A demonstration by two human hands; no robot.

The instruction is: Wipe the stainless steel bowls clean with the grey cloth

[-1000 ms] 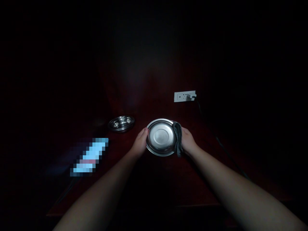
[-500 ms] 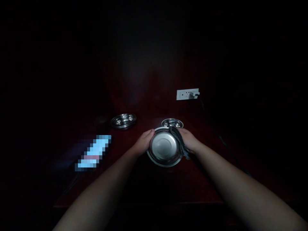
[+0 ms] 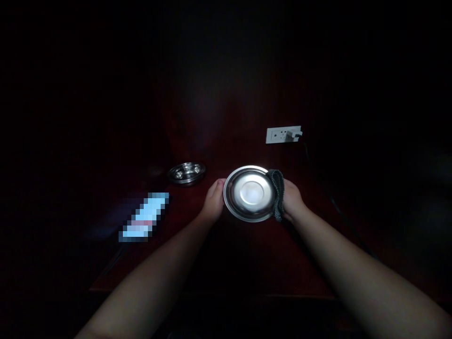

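Between my two hands is a shiny steel bowl [image 3: 251, 194], its underside with a round base ring turned toward me. My left hand [image 3: 213, 200] grips the bowl's left rim, thumb at the edge. On the opposite side my right hand [image 3: 294, 200] is closed on a dark grey cloth [image 3: 278, 194], which is folded over the bowl's right rim. The fingers of both hands are largely hidden behind the bowl and cloth. Further back on the left, steel bowls [image 3: 187, 173] sit stacked on the dark red table [image 3: 212, 263].
A phone [image 3: 144, 216] with a lit, pixelated screen lies at the left, a cable near it. On the back wall is a white socket panel [image 3: 278, 135] with a plug in it. A dark cable [image 3: 335, 205] runs down the right side. The surroundings are very dark.
Both hands have raised the bowl and shifted it slightly right. It now covers the small steel bowl that showed behind it. The whole view has shifted a little.
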